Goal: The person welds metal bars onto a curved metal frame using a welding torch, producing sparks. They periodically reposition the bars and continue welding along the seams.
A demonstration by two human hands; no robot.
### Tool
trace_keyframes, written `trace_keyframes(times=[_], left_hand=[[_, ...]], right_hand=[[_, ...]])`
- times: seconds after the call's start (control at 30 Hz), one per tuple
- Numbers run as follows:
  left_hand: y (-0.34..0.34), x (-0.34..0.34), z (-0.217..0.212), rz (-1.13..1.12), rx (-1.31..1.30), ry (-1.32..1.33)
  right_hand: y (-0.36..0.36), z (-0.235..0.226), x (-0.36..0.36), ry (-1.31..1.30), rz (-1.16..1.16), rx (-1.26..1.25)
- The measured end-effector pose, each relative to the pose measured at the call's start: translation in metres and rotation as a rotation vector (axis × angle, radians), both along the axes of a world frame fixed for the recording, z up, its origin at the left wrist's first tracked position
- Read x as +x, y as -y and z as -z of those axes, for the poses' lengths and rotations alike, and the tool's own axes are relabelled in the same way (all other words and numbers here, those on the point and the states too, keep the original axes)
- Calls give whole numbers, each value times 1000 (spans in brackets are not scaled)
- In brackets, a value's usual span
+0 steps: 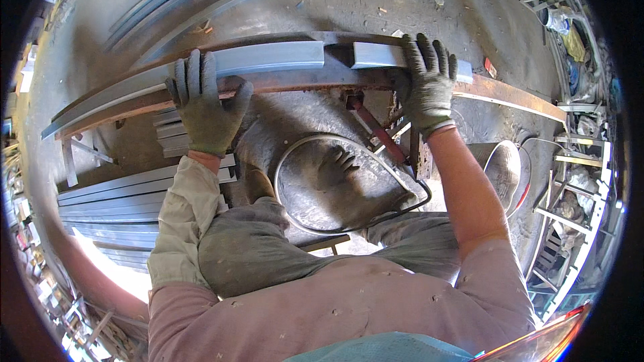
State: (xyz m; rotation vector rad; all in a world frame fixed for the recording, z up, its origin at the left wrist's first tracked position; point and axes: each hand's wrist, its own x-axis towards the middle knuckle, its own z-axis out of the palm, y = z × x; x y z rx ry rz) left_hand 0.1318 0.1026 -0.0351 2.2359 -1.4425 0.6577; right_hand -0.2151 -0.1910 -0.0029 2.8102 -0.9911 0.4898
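Note:
Both my hands wear dirty grey-green work gloves. My left hand (205, 104) lies across a long grey metal tube (268, 57), its fingers stretched out and its thumb spread to the right. To the right, my right hand (427, 84) wraps over a short grey metal tube (379, 55), with fingertips over the far side and the thumb hidden. A gap separates the facing ends of the two tubes. Both rest along a rusty steel beam (295, 81) that crosses in front of me.
Several long metal profiles (221, 7) lie on the floor beyond the beam. More grey tubes (114, 194) are stacked at the left. A hoop (280, 167) and a reddish bar (379, 127) are below the beam. A metal frame (594, 218) with clutter stands right.

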Motion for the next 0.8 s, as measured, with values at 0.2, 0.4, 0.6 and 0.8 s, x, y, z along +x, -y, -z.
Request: trace_keyframes(times=[0.2,0.4,0.6,0.8], left_hand=[[7,-13,-2,16,17,-17],[8,-13,3,61,-52,-5],[11,-16,-4,-14,-2,-52],[2,-10,-8,10,-29,-67]], right_hand=[[-49,-16,53,-18,-5,49],[-50,-20,52,-14,-8,49],[-48,-19,51,-24,-15,37],[-59,-63,24,332,-183,138]])
